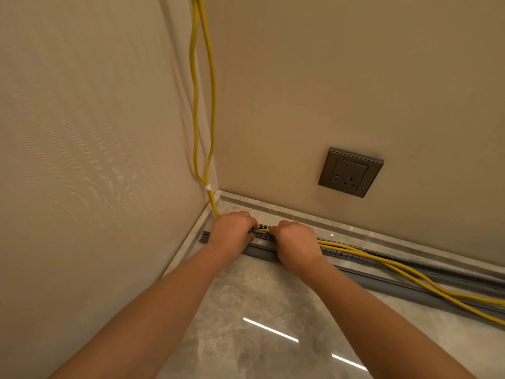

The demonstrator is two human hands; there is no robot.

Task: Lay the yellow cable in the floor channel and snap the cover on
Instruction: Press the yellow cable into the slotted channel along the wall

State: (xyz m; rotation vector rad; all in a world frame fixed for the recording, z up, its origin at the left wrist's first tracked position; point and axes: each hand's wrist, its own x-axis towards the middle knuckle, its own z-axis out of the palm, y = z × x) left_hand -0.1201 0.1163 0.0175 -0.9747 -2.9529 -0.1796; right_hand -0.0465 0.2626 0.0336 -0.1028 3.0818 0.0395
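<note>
A doubled yellow cable (203, 105) hangs down the wall corner, bound by a white tie, and runs right along the floor. A grey slotted floor channel (344, 253) lies along the far wall's base. My left hand (233, 232) and my right hand (296, 246) sit side by side on the channel's left part, fingers curled on the cable and pressing it between the slotted walls. Right of my right hand the cable (410, 274) lies loose, crossing out over the channel's front. A long grey cover strip (396, 289) rests on the floor in front of the channel.
A dark wall socket (351, 172) sits on the far wall above the channel. A pale skirting ledge (355, 228) runs along the wall. Wallpapered wall closes the left side. Glossy marble floor (259, 324) spreads in front.
</note>
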